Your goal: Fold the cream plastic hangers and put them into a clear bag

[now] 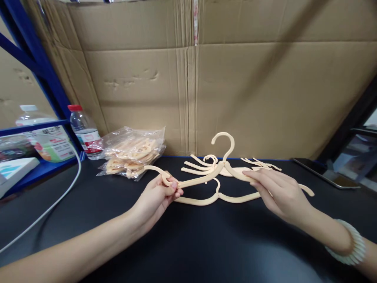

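A cream foldable clothes hanger [203, 180] is held up in front of me, its hook pointing upward. My left hand [157, 194] pinches its left arm near the joint, where a curved end piece sticks out to the left. Over on the other side, my right hand [279, 194] closes around the right arm and hides much of it. A curved tip [306, 190] shows past the right hand; I cannot tell which hanger it belongs to. Behind and below lies a second cream hanger [197, 202] flat on the black table [188, 243], its ends partly covered by my hands.
Loose hanger pieces [196, 171] lie at the back middle. Clear bags of cream parts [132, 151] stand at the back left, beside a red-capped bottle [88, 135]. A white cable [66, 190] crosses the left side. A dark phone-like slab [324, 173] lies at right, before cardboard [265, 98].
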### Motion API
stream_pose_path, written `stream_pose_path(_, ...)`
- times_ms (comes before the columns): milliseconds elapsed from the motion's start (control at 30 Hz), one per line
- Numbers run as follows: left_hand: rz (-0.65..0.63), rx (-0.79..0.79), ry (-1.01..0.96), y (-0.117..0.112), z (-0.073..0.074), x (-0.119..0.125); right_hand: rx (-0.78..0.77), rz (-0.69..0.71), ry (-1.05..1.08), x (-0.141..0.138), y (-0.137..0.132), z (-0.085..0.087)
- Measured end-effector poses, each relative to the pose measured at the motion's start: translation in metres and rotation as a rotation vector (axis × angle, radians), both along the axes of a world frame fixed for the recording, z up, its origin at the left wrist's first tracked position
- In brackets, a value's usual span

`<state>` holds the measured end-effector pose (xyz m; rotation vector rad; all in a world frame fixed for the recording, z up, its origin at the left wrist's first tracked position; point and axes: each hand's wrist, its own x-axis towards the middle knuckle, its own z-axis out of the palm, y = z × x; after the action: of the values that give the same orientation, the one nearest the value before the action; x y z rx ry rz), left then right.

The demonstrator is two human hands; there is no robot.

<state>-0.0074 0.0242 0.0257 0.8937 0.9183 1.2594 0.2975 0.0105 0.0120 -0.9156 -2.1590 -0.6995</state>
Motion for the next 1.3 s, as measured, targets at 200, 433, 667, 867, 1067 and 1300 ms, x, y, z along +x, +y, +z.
stream_pose_path(200, 0.125, -0.100, -0.024, -0.005, 0.004, 0.005, -0.080, -0.044, 0.098, 0.001, 0.000, -0.002)
stream_pose_path(433, -0.416, 0.332, 0.630, -0.043, -0.003, 0.012, -0.286, 0.000, 0.223, 0.000, 0.001, 0.002)
stream_pose_path(667, -0.517, 1.264, 1.395, -0.059, -0.003, 0.011, -0.606, 0.115, 0.208, -0.007, -0.005, 0.006)
stream_pose_path(867, -0.452, 1.215, 1.520, -0.052, -0.011, 0.009, -0.742, 0.100, 0.041, -0.005, -0.005, 0.004)
stream_pose_path(1067, -0.474, 1.145, 1.481, -0.053, -0.013, 0.007, -0.760, 0.114, -0.023, -0.004, -0.005, 0.007)
stream_pose_path(1300, -0.502, 1.092, 1.376, -0.047, -0.018, 0.005, -0.801, 0.080, 0.025, -0.003, -0.003, 0.006)
